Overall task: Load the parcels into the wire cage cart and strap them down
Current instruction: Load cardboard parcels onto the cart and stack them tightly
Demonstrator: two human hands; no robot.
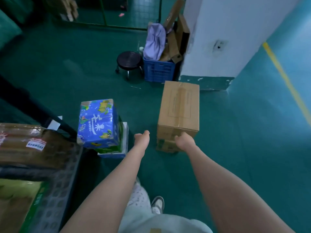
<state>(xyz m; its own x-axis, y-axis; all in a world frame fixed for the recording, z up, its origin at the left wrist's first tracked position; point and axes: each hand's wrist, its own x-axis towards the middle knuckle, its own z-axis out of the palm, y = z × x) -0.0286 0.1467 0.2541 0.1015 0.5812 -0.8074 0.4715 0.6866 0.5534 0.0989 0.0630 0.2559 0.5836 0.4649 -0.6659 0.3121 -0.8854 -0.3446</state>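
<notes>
A round black stool and a blue slatted crate of cardboard scraps stood by the white pillar, beyond the plain brown taped box on the glossy green floor. A blue printed mango carton topped a stack beside the mesh-floored cart. The left hand reached out loose, holding nothing. The right hand met the box's near edge, its grip unclear.

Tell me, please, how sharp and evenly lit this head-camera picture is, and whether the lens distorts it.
Head view: dim, with a blue-green cast; soft throughout, the left hand and right hand blurred; the wide lens slants the white pillar; sheen glints on the wrapped parcel at left; large print on the blue box is legible.
</notes>
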